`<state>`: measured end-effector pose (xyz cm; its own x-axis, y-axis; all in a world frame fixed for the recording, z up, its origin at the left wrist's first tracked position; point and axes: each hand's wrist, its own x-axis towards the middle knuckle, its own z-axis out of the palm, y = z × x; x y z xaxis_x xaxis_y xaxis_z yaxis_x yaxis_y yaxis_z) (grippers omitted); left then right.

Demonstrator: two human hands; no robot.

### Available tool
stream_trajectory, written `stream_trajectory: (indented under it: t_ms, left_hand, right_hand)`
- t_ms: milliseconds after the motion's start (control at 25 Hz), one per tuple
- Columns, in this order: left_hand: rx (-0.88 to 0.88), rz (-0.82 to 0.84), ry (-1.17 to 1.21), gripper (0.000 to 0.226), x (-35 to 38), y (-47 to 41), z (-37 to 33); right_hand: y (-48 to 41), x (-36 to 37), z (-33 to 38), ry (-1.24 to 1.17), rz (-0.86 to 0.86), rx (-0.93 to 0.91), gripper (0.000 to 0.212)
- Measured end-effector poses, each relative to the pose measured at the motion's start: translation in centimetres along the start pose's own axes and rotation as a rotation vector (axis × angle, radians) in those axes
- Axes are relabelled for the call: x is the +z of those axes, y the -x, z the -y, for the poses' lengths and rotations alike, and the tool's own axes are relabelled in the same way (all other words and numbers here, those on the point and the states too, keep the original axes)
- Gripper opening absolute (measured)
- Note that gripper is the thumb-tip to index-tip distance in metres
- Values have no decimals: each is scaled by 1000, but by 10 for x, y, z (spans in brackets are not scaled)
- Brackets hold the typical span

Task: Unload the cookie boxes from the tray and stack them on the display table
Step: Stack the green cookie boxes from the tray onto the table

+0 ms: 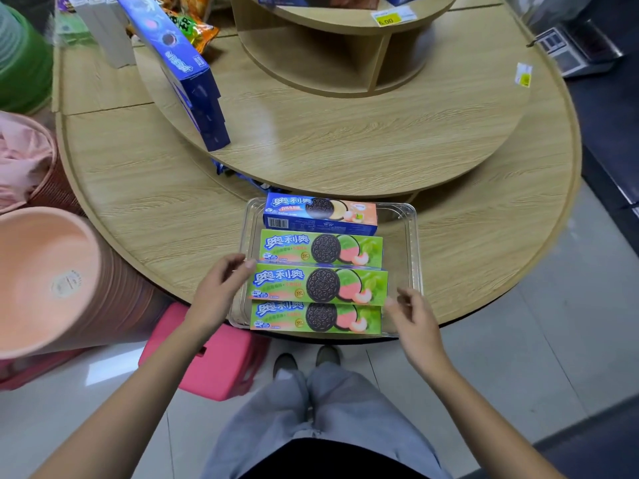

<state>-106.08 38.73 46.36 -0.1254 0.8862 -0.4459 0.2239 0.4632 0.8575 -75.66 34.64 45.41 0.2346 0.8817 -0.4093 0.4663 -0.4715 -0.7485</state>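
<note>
A clear tray (413,243) sat at the near edge of the display table (155,209), on its lower tier. Four cookie boxes lay crosswise in it: a blue box (320,212) at the far end, then three green ones. The middle green box (321,285) lay over the edges of the far green box (321,248) and the near green box (316,318), hiding part of each.

The left hand (221,288) curled round the left end of the middle green box, thumb on its far left corner. The right hand (415,316), blurred, had loosely bent fingers just beside the box's right end; I could not tell whether they touched it.

A stack of blue boxes (193,88) stood at the upper tier's left edge. Blue packets (235,174) were mostly hidden under that tier's overhang.
</note>
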Motion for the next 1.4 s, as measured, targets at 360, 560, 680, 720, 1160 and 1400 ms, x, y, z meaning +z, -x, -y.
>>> stream_trajectory:
  t_ms: [360,560,680,720,1160,1400]
  left_hand:
    - [5,47,-177,70,18,2,-14]
    - [-24,-8,-198,77,8,1,-14]
    - [-44,-21,-160,75,2,-1,-13]
    - [-47,-26,-138,71,1,-2,-13]
    - [-54,19,137,73,-14,-18,-30]
    - [67,12,170,68,-17,-54,-75]
  right_hand:
    - [-4,21,15,231,177,55,78]
    - [-3,21,11,188,122,57,78]
    - [0,23,7,147,79,91,82]
    - [0,23,7,125,70,115,84]
    - [4,-1,28,-148,278,274,85]
    - [13,-31,51,-193,257,170,73]
